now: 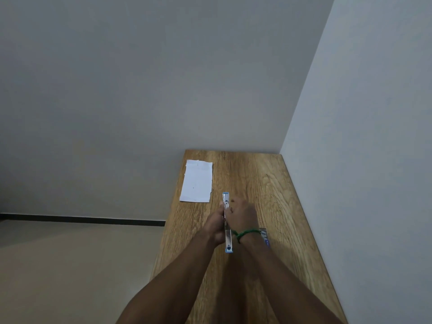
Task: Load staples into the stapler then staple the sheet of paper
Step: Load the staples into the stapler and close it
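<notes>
A long silver stapler (227, 237) with blue ends lies swung open, pointing away from me above the wooden table (268, 188). My left hand (216, 226) grips it from the left side. My right hand (243, 215) curls over its upper part from the right, fingers at the metal channel; what the fingertips hold is hidden. A green cord is tied round my right wrist. A white sheet of paper (197, 181) lies flat at the table's far left corner, apart from both hands.
A blue and white small box (265, 237) peeks out from behind my right wrist on the table. Walls close in behind and to the right of the table. The table's left edge drops to a beige floor.
</notes>
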